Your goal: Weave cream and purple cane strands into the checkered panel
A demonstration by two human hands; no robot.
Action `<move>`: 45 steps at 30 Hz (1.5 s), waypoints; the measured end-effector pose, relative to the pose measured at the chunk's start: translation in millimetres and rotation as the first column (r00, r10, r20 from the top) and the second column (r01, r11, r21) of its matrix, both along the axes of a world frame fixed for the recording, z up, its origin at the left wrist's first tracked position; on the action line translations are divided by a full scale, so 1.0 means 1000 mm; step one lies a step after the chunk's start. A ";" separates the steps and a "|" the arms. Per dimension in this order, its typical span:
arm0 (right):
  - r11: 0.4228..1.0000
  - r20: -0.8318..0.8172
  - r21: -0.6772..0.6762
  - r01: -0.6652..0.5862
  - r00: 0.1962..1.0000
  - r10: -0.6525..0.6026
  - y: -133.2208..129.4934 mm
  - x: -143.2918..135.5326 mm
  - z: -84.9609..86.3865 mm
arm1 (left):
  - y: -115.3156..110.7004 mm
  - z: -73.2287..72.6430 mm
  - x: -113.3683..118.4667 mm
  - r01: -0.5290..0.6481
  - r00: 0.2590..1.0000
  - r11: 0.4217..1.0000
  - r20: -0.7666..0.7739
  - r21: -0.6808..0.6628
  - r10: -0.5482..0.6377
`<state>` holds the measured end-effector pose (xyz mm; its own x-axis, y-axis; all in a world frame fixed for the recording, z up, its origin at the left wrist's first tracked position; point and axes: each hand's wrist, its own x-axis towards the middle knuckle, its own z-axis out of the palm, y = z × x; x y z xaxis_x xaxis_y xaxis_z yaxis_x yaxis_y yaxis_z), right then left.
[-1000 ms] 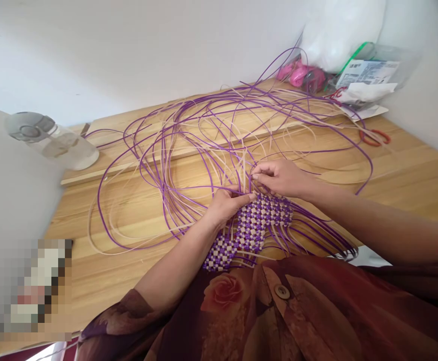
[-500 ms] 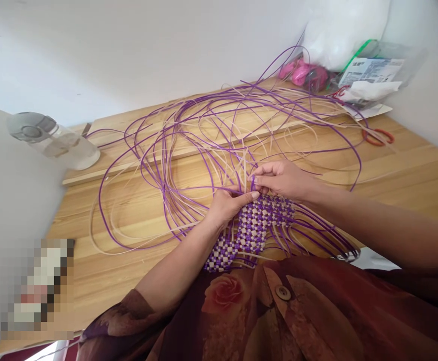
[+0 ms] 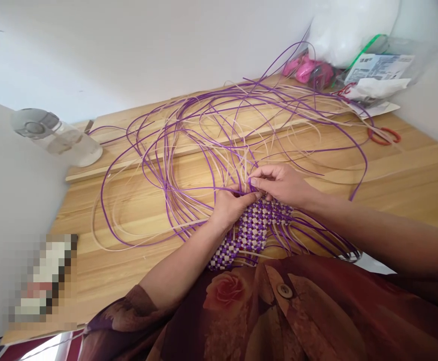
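your left hand (image 3: 227, 206) grips the far edge of the purple-and-beige woven piece (image 3: 254, 225), thumb on top and fingers curled on the far side. your right hand (image 3: 284, 185) is closed in a pinch, thumb against forefinger, on a purple strand (image 3: 250, 182) at the same edge. the two hands are close together, with the tips near each other.

the woven piece lies at the near side of the wooden table (image 3: 102, 276), in front of the patterned shirt (image 3: 256, 311). loose strands (image 3: 189, 108) in purple and beige run from its far edge and loop across the table; more strands extend from its right side.

at the far left, a clear bottle (image 3: 61, 140) with a grey lid is tilted in view. at the near left is a pixelated object (image 3: 46, 276). to the right are orange-red scissors handles (image 3: 395, 136). at the far right are pink items (image 3: 305, 70), a white bag (image 3: 349, 32) and a clear bag with a green strip (image 3: 384, 65).
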<state>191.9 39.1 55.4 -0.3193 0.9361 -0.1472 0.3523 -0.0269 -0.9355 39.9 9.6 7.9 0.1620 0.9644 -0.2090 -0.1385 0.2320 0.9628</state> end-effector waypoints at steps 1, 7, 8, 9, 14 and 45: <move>1.000 0.019 0.010 0.003 1.000 -0.003 0.000 0.000 0.000 | 0.000 0.000 0.001 -0.003 1.000 1.000 0.016 0.006 0.003; 0.985 0.096 0.101 -0.138 0.987 0.128 0.012 0.006 0.006 | 0.001 -0.002 0.003 -0.094 0.995 0.996 0.020 -0.010 0.094; 0.986 0.096 0.063 -0.153 0.985 0.146 0.016 0.007 0.006 | 0.001 -0.002 0.003 -0.105 0.994 0.994 0.015 -0.013 0.105; 0.988 0.088 0.006 -0.151 0.985 0.150 0.019 0.008 0.007 | 0.001 -0.002 0.003 -0.110 0.994 0.994 0.014 -0.010 0.110; 0.991 -0.014 -0.052 -0.124 0.992 0.123 0.028 0.003 0.004 | 0.001 -0.001 0.004 -0.105 0.994 0.994 0.030 0.020 0.105; 0.563 0.542 0.708 -0.425 0.839 -0.048 0.017 0.024 0.002 | 0.007 -0.006 -0.003 -0.055 0.994 0.998 -0.092 0.019 0.057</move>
<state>215.4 55.9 57.4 -0.6161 0.6642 0.4234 0.6244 0.7395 -0.2514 36.6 16.6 1.5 0.0886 0.9749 -0.2042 -0.0612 0.2100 0.9758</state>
